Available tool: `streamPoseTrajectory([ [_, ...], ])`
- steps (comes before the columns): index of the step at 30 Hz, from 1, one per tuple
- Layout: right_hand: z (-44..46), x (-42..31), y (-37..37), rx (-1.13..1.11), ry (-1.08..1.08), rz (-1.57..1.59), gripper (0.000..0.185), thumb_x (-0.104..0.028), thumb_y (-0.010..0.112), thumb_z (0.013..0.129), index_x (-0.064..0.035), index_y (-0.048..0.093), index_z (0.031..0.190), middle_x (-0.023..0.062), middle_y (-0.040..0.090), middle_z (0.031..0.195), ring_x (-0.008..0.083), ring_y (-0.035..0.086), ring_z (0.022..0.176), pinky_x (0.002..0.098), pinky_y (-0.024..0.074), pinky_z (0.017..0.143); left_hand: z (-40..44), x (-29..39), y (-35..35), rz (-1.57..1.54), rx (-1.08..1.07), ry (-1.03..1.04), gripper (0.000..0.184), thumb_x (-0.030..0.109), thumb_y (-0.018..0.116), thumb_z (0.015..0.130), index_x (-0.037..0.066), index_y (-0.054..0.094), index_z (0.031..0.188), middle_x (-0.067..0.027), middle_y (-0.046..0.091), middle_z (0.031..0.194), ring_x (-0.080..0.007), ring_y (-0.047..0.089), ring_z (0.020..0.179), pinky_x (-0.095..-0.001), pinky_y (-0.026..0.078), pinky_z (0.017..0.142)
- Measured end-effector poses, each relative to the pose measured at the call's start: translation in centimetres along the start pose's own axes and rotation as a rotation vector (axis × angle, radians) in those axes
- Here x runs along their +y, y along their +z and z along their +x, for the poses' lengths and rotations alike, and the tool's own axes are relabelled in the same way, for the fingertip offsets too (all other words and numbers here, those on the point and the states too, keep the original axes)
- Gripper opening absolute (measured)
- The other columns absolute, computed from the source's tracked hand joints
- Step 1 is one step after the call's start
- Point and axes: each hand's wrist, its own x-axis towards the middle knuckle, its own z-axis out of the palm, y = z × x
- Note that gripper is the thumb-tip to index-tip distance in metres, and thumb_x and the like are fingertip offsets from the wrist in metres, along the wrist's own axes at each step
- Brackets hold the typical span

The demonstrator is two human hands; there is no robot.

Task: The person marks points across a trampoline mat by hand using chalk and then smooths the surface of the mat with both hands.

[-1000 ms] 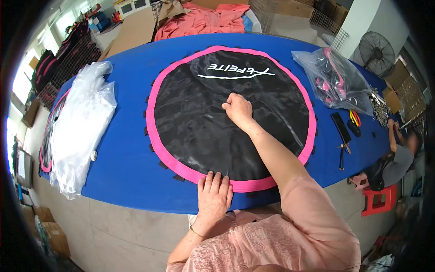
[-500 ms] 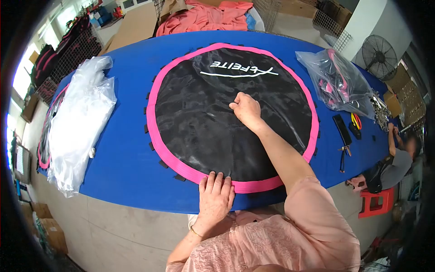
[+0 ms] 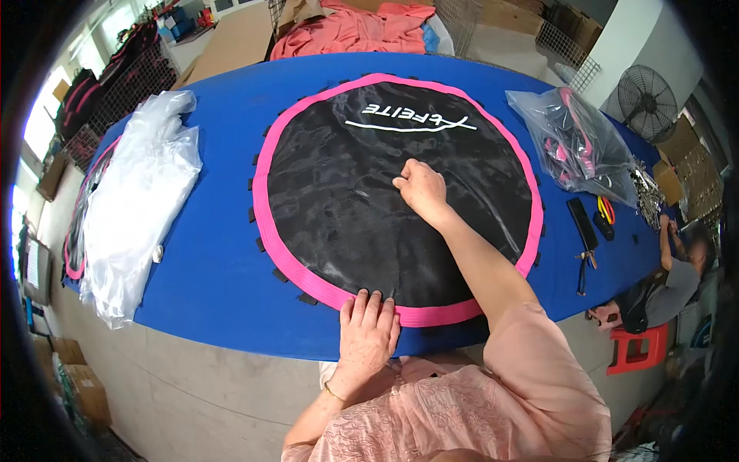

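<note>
A round black mat (image 3: 331,215) with a pink border and white lettering near its far edge lies flat on the blue table (image 3: 208,262). Dark tabs stick out around its rim. My left hand (image 3: 368,329) rests on the near pink border with its fingers stretched out, holding nothing. Over the middle of the black fabric is my right hand (image 3: 422,187), its fingers curled into a closed shape. Whether anything small is inside the curled fingers is hidden.
Clear plastic bags (image 3: 142,200) lie at the left, partly over another pink-edged mat. At the right are a bag with pink parts (image 3: 573,146), a black phone-like object (image 3: 583,223), a yellow-and-red item (image 3: 605,215) and metal pieces (image 3: 647,189). Another person (image 3: 673,285) is at the far right.
My right hand has moved slightly right across the mat since the first frame, staying curled. My left hand stays on the pink border. The view has shifted a little.
</note>
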Motion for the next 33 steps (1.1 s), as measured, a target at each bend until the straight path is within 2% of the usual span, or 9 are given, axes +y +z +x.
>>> streamPoseTrajectory([
  [4, -0.8, 0.5, -0.4, -0.011, 0.038, 0.053, 0.026, -0.026, 0.084, 0.087, -0.0067, 0.067, 0.094, 0.0105, 0.073, 0.098, 0.0322, 0.072, 0.092, 0.0461, 0.0558, 0.084, 0.0, -0.1, 0.3, 0.034, -0.002, 0.019, 0.036, 0.024, 0.071, 0.096, 0.002, 0.071, 0.125, -0.0197, 0.064, 0.133, -0.0396, 0.056, 0.13, -0.0557, 0.041, 0.111],
  [8, -1.0, -0.8, 1.4, 0.061, -0.069, 0.073, 0.026, -0.026, 0.083, 0.087, -0.0071, 0.066, 0.094, 0.0115, 0.073, 0.098, 0.0344, 0.072, 0.095, 0.0485, 0.0547, 0.085, 0.0, -0.1, 0.3, 0.042, -0.001, 0.023, 0.036, 0.024, 0.071, 0.096, 0.002, 0.071, 0.125, -0.0195, 0.064, 0.133, -0.0397, 0.056, 0.13, -0.0559, 0.041, 0.111],
  [15, -1.4, -2.9, 2.0, 0.011, -0.132, 0.105, 0.027, -0.025, 0.084, 0.086, -0.0062, 0.067, 0.095, 0.0138, 0.073, 0.099, 0.037, 0.071, 0.098, 0.0498, 0.0549, 0.086, 0.1, 0.1, 0.0, 0.026, 0.004, 0.007, 0.036, 0.022, 0.071, 0.096, 0.002, 0.07, 0.126, -0.0198, 0.065, 0.133, -0.0401, 0.057, 0.13, -0.0555, 0.042, 0.111],
  [20, -1.8, 0.7, -0.9, 0.011, -0.041, 0.014, 0.026, -0.025, 0.084, 0.086, -0.007, 0.068, 0.096, 0.0129, 0.074, 0.102, 0.0354, 0.072, 0.098, 0.0484, 0.0547, 0.088, -0.1, -0.2, 0.5, 0.026, 0.01, 0.016, 0.037, 0.024, 0.071, 0.096, 0.003, 0.071, 0.126, -0.0197, 0.065, 0.133, -0.0394, 0.056, 0.13, -0.0556, 0.041, 0.112],
  [25, -2.6, 2.5, -2.3, 0.021, 0.054, -0.022, 0.023, -0.023, 0.083, 0.087, -0.0071, 0.068, 0.095, 0.0101, 0.073, 0.095, 0.0317, 0.072, 0.09, 0.0463, 0.0554, 0.082, -0.1, -0.1, 0.5, 0.049, 0.011, 0.026, 0.037, 0.025, 0.071, 0.096, 0.002, 0.071, 0.125, -0.0199, 0.065, 0.133, -0.0403, 0.057, 0.13, -0.0564, 0.042, 0.111],
  [30, -5.2, 1.2, -1.3, 0.049, -0.168, 0.08, 0.025, -0.022, 0.084, 0.085, -0.006, 0.066, 0.091, 0.0098, 0.071, 0.089, 0.0305, 0.071, 0.085, 0.0444, 0.0556, 0.078, -0.1, 0.0, 0.3, 0.051, 0.013, 0.021, 0.036, 0.025, 0.071, 0.096, 0.002, 0.072, 0.125, -0.0198, 0.065, 0.133, -0.0399, 0.056, 0.13, -0.056, 0.043, 0.111],
  [33, -5.3, 1.2, -1.4, 0.048, -0.179, 0.103, 0.026, -0.023, 0.085, 0.085, -0.0065, 0.066, 0.091, 0.01, 0.071, 0.09, 0.0304, 0.071, 0.085, 0.0448, 0.0552, 0.078, 0.0, 0.0, 0.3, 0.053, 0.007, 0.019, 0.036, 0.024, 0.071, 0.096, 0.003, 0.072, 0.125, -0.0196, 0.065, 0.133, -0.0398, 0.056, 0.13, -0.0558, 0.043, 0.111],
])
